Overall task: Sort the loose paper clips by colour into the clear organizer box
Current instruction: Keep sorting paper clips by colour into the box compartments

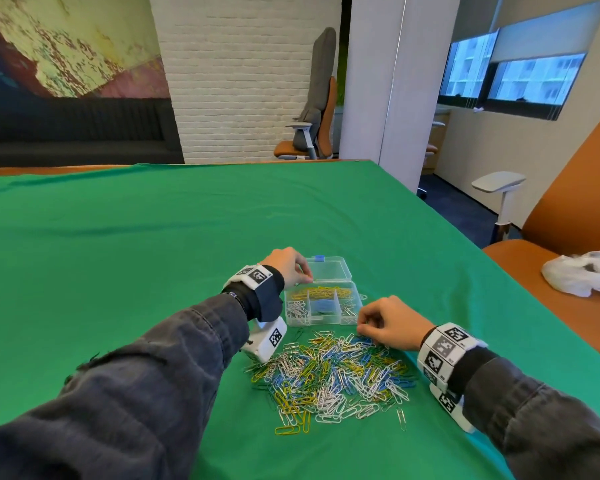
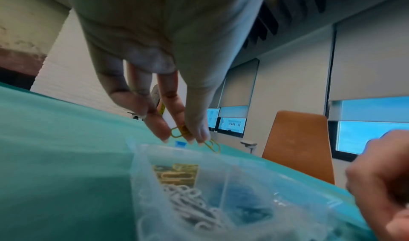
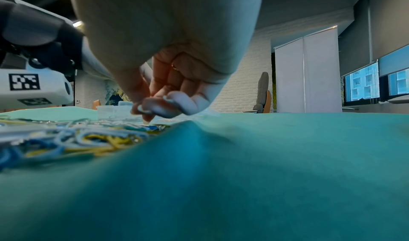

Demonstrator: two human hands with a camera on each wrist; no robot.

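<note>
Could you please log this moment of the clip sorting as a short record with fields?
Surface: green cloth
Organizer box: clear organizer box, lid open, just beyond the pile
Far compartment: yellow clips
Near left compartment: white clips
Loose pile: mixed paper clips of yellow, white, blue and green, in front of the box
Left hand: left hand pinches yellow paper clips above the box
Right hand: right hand, fingers curled, picking at the pile's far right edge; what it holds is hidden
</note>
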